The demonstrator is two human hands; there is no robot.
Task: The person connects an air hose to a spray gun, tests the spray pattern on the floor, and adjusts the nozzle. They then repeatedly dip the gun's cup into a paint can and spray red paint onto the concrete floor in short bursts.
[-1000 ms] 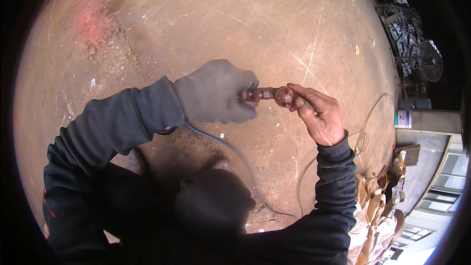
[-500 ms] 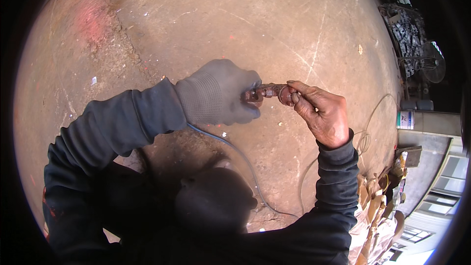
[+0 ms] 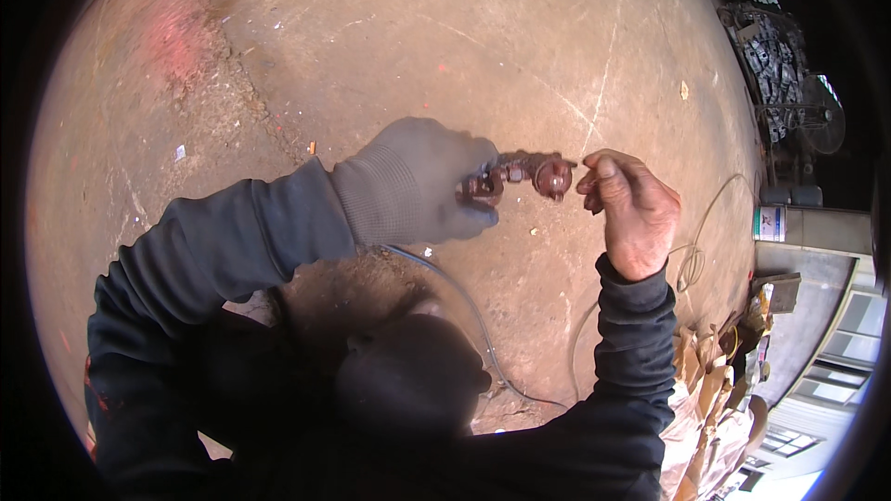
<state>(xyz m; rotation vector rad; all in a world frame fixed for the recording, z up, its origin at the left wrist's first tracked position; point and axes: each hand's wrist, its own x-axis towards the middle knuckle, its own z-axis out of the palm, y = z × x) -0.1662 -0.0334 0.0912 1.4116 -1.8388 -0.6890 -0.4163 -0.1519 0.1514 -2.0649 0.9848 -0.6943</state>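
My left hand (image 3: 422, 176), in a grey knit glove, is closed around a reddish-brown, paint-caked metal tool that looks like a spray gun (image 3: 520, 170). Its round nozzle end (image 3: 554, 176) points right, toward my other hand. The glove hides most of the grip. Just right of the nozzle, a small gap away, is my bare right hand (image 3: 633, 209). Its thumb and fingers are pinched together, and whatever may be between them is too small or hidden to make out. A grey-blue hose (image 3: 455, 289) runs from below the glove down to the right.
Brown concrete floor (image 3: 371, 46) with a pink-red stain (image 3: 176, 42) spreads ahead. A thin hose lies coiled (image 3: 690, 269) at the right. Beyond it are a white bucket (image 3: 768, 223), a fan (image 3: 820, 116), a heap of metal parts (image 3: 773, 60) and crumpled brown paper (image 3: 705, 408).
My right hand has come off the nozzle end and moved a little to the right, fingers still pinched. The left hand keeps its hold, and the tool's end has turned slightly.
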